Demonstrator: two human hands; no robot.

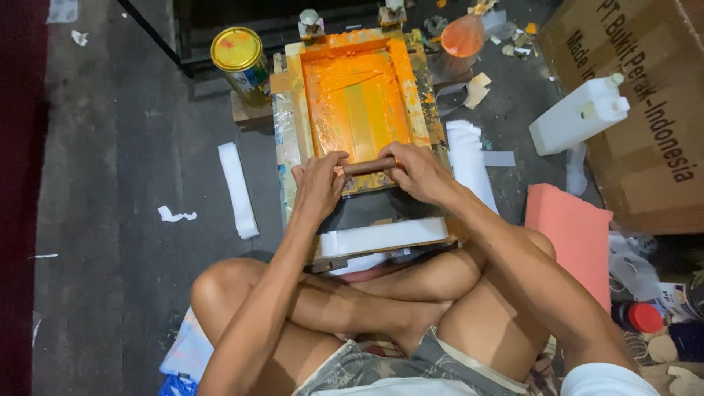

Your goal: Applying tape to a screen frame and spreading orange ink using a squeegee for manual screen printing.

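1. At near edge of orange-inked screen frame (357, 103): left hand (320, 183) and right hand (418, 172) both curled tight around brown squeegee handle (369, 166), one at each end, fingers wrapped, handle lying crosswise between them.
2. Squeegee resting at lower end of ink field, touching mesh.
3. Frame bounded by raised wooden rim on all sides; open inked run stretching away from hands toward far rim.
4. White strip (383, 237) lying across base just below hands, close to crossed legs.
5. Yellow-lidded tin (242, 62) just beside frame's far left corner; white jug (581, 114) and cardboard box (645, 110) well apart at right.
6. Mesh coated bright orange, paler streak down centre.
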